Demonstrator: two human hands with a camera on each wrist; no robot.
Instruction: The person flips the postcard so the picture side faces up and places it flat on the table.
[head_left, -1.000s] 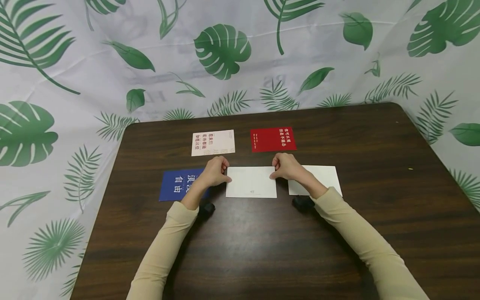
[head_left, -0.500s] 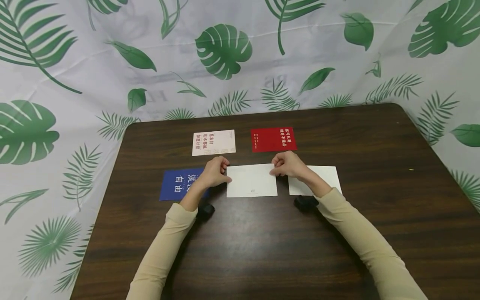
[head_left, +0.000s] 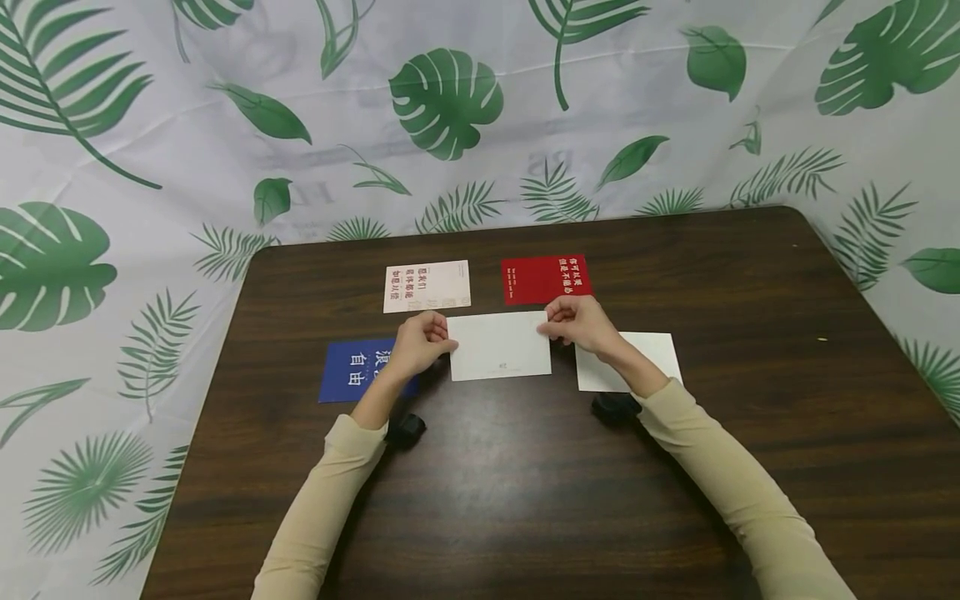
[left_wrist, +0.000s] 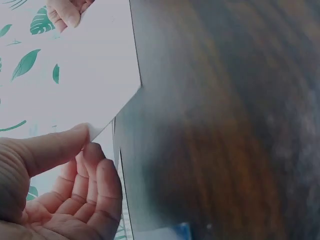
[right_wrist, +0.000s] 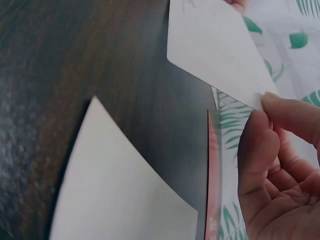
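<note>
A white card with a small printed mark near its lower edge is held up between both hands above the dark table. At its left side my left hand pinches the edge between thumb and fingers. My right hand pinches the opposite side near the upper corner. In the left wrist view the thumb and index finger of the left hand grip the card. Seen from the right wrist, the right hand does likewise on the card.
A blue card lies partly behind the left hand, and another white card lies under the right forearm. Farther back on the wooden table are a cream card and a red card. A leaf-patterned curtain hangs behind.
The white card has been raised off the table toward the back, its right side lifting first. Both hands have risen with it, and the right hand now overlaps the red card's lower corner.
</note>
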